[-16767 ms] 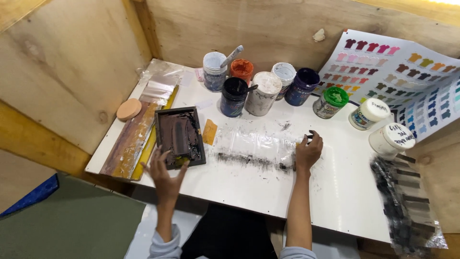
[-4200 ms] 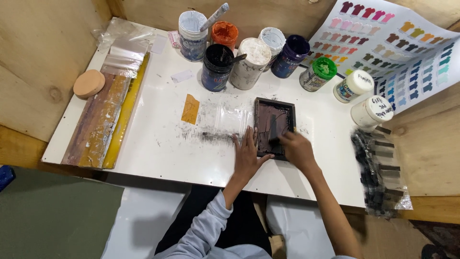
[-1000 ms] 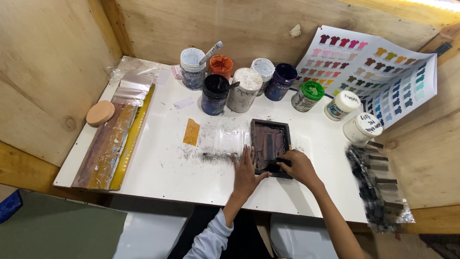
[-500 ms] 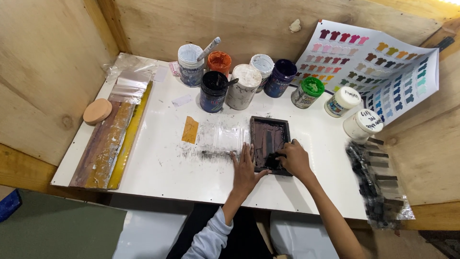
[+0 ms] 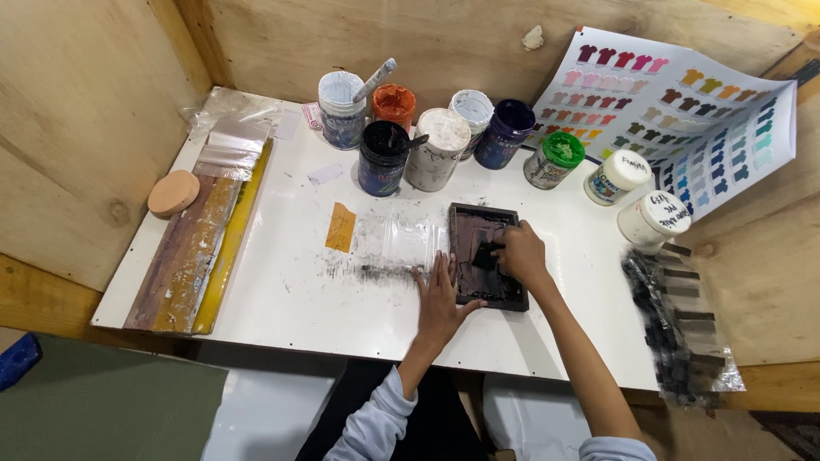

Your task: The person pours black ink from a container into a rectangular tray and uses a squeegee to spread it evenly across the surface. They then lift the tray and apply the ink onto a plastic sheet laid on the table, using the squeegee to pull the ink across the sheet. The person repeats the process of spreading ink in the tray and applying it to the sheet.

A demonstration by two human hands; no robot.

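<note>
A person's left hand (image 5: 442, 300) lies flat, fingers spread, against the near-left edge of a small dark printing frame (image 5: 487, 254) on the white table (image 5: 282, 290), while the right hand (image 5: 518, 252) presses a small dark block (image 5: 485, 255) inside it.

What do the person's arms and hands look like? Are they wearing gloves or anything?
No gloves. Both the left hand and the right hand are bare, with no rings, watch or bracelets that I can make out. The person wears a light grey-blue top with the sleeves pushed up near the elbows, so the forearms are uncovered. The cloth looks soft and a bit bunched up.
</note>
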